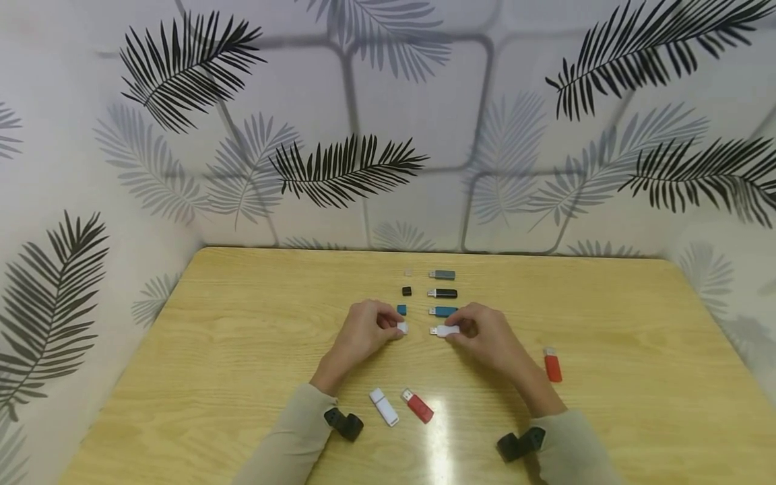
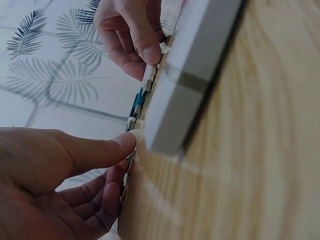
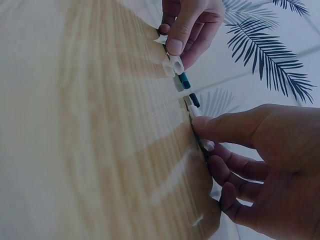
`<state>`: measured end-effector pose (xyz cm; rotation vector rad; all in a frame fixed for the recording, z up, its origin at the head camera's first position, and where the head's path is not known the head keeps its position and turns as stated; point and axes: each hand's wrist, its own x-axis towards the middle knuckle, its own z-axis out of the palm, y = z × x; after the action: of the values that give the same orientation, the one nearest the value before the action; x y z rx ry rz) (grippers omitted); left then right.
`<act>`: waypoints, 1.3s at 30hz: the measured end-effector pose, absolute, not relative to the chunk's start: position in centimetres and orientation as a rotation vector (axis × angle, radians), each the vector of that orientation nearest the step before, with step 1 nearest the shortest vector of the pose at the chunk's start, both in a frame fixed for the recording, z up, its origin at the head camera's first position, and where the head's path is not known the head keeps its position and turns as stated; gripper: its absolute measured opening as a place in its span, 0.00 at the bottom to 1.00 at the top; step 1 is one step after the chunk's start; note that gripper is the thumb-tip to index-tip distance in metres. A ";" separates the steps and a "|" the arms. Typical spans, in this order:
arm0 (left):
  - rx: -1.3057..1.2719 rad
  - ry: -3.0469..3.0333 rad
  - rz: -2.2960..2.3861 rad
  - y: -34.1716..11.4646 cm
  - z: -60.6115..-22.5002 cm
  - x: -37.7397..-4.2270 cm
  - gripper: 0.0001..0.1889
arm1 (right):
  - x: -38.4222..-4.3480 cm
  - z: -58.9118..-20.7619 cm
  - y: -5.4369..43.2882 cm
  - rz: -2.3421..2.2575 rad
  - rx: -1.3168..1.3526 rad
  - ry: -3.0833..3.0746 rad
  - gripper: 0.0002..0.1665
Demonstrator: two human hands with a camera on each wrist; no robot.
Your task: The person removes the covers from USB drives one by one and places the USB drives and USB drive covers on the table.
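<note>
Left hand (image 1: 364, 330): thumb and finger pinch the white cap (image 1: 403, 328), left of the white stick (image 1: 447, 331); its hollow end faces that stick, probably gripped at the back to leave the opening free.
Right hand (image 1: 485, 330): thumb and finger pinch the white stick near its rear, which seems meant to keep the metal plug bare and pointing left, in line with the cap.
Gap: cap and plug stand apart; whether the white stick touches the table (image 1: 242, 377) I cannot tell.
Blue pair: just beyond the white stick lies the blue stick (image 1: 443, 312), its rear partly behind the right fingers; the blue cap (image 1: 401, 310) lies to the left, close by the left fingers.
Black pair: farther beyond, black stick (image 1: 442, 294) with black cap (image 1: 407, 291) to its left.
Grey pair: farthest beyond, grey stick (image 1: 442, 275) and a faint pale cap (image 1: 407, 272). The even rows suggest each cap is matched to its stick.
Near side: nearer the person than the white stick, the capped white stick (image 1: 384, 407) and a red stick (image 1: 417, 405) lie slanted between the forearms.
Far right: another red stick (image 1: 553, 365), right of the white stick, beyond the right forearm.
In the way: the blue pair crowds the fingers most; nothing stands between white cap and plug.
</note>
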<state>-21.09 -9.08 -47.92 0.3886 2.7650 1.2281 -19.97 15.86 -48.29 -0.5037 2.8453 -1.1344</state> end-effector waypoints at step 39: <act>0.437 2.681 1.332 -11.0 -46.9 -21.1 0.07 | -19.5 -47.2 16.9 -1.183 -0.477 2.857 0.13</act>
<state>-21.10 -10.96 -46.95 0.4375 2.6811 1.3321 -19.52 16.85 -47.21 -0.4767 2.8573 -1.1826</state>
